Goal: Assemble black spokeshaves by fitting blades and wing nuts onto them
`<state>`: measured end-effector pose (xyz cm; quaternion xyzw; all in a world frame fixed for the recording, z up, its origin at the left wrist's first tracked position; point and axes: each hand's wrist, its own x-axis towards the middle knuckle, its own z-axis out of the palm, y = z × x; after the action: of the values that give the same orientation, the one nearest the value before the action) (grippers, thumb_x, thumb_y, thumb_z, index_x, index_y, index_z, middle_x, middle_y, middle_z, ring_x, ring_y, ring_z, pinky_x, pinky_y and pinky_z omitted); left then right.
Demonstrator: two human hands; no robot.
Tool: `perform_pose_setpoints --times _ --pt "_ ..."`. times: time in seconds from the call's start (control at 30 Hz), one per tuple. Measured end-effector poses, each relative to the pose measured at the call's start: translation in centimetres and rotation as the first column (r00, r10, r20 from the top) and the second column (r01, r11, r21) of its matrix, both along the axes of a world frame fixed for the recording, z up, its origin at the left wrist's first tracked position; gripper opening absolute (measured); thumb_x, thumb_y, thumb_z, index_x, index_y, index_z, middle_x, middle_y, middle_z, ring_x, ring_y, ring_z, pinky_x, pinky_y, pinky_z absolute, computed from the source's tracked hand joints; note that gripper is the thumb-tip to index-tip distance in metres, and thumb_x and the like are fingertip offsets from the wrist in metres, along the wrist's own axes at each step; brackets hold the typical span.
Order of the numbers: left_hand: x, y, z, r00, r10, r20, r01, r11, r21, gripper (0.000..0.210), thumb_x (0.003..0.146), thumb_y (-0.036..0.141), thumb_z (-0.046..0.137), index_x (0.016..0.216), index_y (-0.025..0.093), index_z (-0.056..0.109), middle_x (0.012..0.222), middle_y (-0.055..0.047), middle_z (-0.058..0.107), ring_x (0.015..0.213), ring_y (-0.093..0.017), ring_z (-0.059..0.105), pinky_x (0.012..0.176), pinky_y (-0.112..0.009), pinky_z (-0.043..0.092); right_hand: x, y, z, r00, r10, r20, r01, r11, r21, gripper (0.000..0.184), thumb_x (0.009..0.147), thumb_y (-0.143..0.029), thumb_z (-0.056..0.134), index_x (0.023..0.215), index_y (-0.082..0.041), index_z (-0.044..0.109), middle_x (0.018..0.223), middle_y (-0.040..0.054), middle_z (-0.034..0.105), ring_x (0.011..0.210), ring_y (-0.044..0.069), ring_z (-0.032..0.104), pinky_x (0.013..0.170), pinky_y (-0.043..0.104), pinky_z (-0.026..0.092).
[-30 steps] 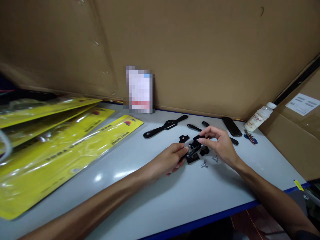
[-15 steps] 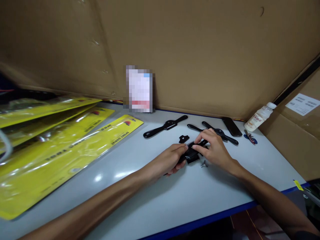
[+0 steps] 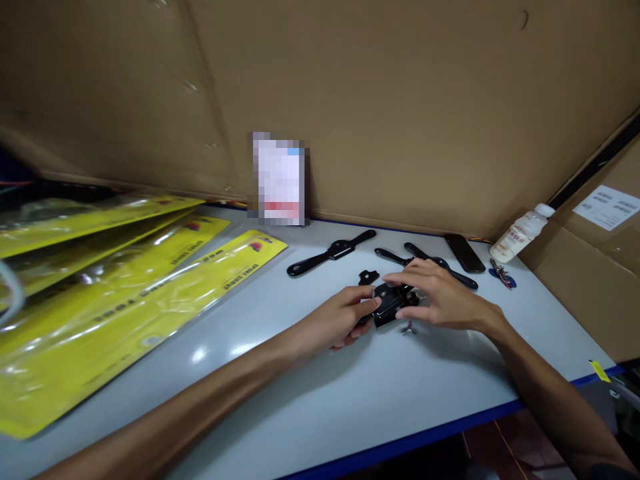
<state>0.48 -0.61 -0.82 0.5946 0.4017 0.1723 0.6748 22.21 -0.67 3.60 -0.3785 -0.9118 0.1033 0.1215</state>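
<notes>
My left hand [image 3: 345, 317] is closed around one handle of a black spokeshave [image 3: 387, 308], its thumb pressed on the flat body. Over the other end, my right hand [image 3: 443, 297] has its thumb and fingers spread apart; whether the fingertips touch the tool is unclear. Just behind the held tool lies a small black notched plate [image 3: 369, 277]. A small silver screw [image 3: 409, 328] rests on the table below my right hand. Another spokeshave [image 3: 340, 250] lies farther back, and more black spokeshaves [image 3: 463, 279] are partly hidden behind my right hand.
Yellow spokeshave packages [image 3: 200, 287] with clear plastic cover the left of the grey table [image 3: 310, 407]. At the back right are a black phone-like object [image 3: 465, 253], a white bottle [image 3: 520, 235] and keys [image 3: 503, 273]. A pixelated card [image 3: 280, 180] leans on the cardboard wall [image 3: 400, 120].
My right hand has spread its fingers and moved slightly right, off the middle of the spokeshave, showing more of its body. The left hand keeps its grip.
</notes>
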Motion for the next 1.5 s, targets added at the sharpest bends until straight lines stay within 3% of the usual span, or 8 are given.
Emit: perform_pose_setpoints --times 0.27,0.57,0.83,1.03,1.2,1.27,1.37,1.5 --pt "-0.4 0.1 0.6 1.0 -0.026 0.01 0.026 0.999 -0.047 0.017 0.096 0.037 0.044 0.089 0.022 0.047 0.05 0.011 0.038 0.036 -0.006 0.023 0.033 -0.017 0.016 -0.1 -0.3 -0.6 0.994 0.059 0.093 -0.079 0.972 0.222 0.042 0.091 -0.031 0.066 0.13 -0.015 0.062 0.106 0.0147 0.068 0.1 0.027 0.059 0.085 0.044 0.05" --pt "-0.5 0.2 0.4 0.997 -0.071 -0.006 0.071 0.998 -0.003 0.024 0.097 0.042 0.042 0.084 0.023 0.045 0.05 0.011 0.037 0.037 -0.006 0.024 0.032 -0.017 0.017 0.0 -0.2 -0.6 0.99 0.144 0.004 -0.143 0.975 0.17 0.036 0.091 -0.026 0.066 0.125 -0.016 0.063 0.108 0.0101 0.072 0.096 0.023 0.06 0.084 0.038 0.05" --pt "-0.5 0.3 -0.4 0.997 -0.083 0.008 0.082 0.996 0.017 0.027 0.098 0.041 0.041 0.078 0.023 0.041 0.05 0.01 0.036 0.036 -0.006 0.025 0.032 -0.016 0.021 0.0 -0.2 -0.6 0.994 0.101 0.038 -0.106 0.979 0.173 0.035 0.09 -0.026 0.067 0.123 -0.017 0.064 0.103 0.0096 0.071 0.094 0.022 0.062 0.081 0.036 0.048" --pt "-0.4 0.2 -0.1 0.997 -0.071 -0.012 0.071 0.997 0.008 0.025 0.099 0.038 0.039 0.079 0.023 0.041 0.05 0.011 0.036 0.036 -0.006 0.025 0.033 -0.018 0.021 0.1 -0.1 -1.0 0.992 0.119 0.037 -0.123 0.977 0.174 0.038 0.091 -0.027 0.066 0.127 -0.016 0.063 0.1 0.0103 0.072 0.09 0.022 0.063 0.079 0.037 0.048" --pt "0.0 -0.2 0.2 0.999 -0.037 -0.028 0.038 0.998 0.042 0.023 0.098 0.037 0.038 0.079 0.023 0.042 0.051 0.01 0.037 0.036 -0.007 0.026 0.035 -0.019 0.022 0.0 -0.3 -0.3 0.997 0.026 -0.067 -0.023 0.998 0.051 0.048 0.088 -0.034 0.072 0.132 -0.02 0.062 0.102 0.0088 0.073 0.092 0.022 0.064 0.083 0.038 0.048" --pt "0.1 -0.3 0.1 0.999 -0.042 -0.033 0.045 0.995 0.092 0.024 0.097 0.038 0.039 0.078 0.023 0.042 0.052 0.01 0.037 0.038 -0.007 0.027 0.037 -0.02 0.022 -0.1 -0.3 -0.1 0.99 -0.047 -0.132 0.045 0.999 -0.019 0.039 0.087 -0.034 0.073 0.123 -0.019 0.068 0.097 0.0067 0.074 0.088 0.02 0.066 0.082 0.035 0.047" --pt "0.2 -0.4 -0.2 0.997 -0.075 -0.02 0.077 0.983 0.164 0.027 0.095 0.042 0.042 0.076 0.023 0.042 0.053 0.009 0.037 0.041 -0.007 0.027 0.04 -0.021 0.023 -0.2 -0.1 0.1 0.985 -0.127 -0.114 0.115 0.988 -0.108 0.013 0.089 -0.03 0.071 0.092 -0.019 0.077 0.078 0.0017 0.073 0.07 0.014 0.062 0.069 0.028 0.043" --pt "0.1 -0.4 -0.3 0.995 -0.098 -0.016 0.1 0.976 0.191 0.029 0.094 0.045 0.043 0.075 0.023 0.041 0.053 0.009 0.035 0.043 -0.007 0.027 0.041 -0.022 0.023 -0.3 0.1 0.0 0.988 -0.132 -0.086 0.116 0.98 -0.163 0.019 0.092 -0.028 0.067 0.078 -0.019 0.075 0.066 -0.0019 0.068 0.059 0.011 0.053 0.061 0.026 0.036"
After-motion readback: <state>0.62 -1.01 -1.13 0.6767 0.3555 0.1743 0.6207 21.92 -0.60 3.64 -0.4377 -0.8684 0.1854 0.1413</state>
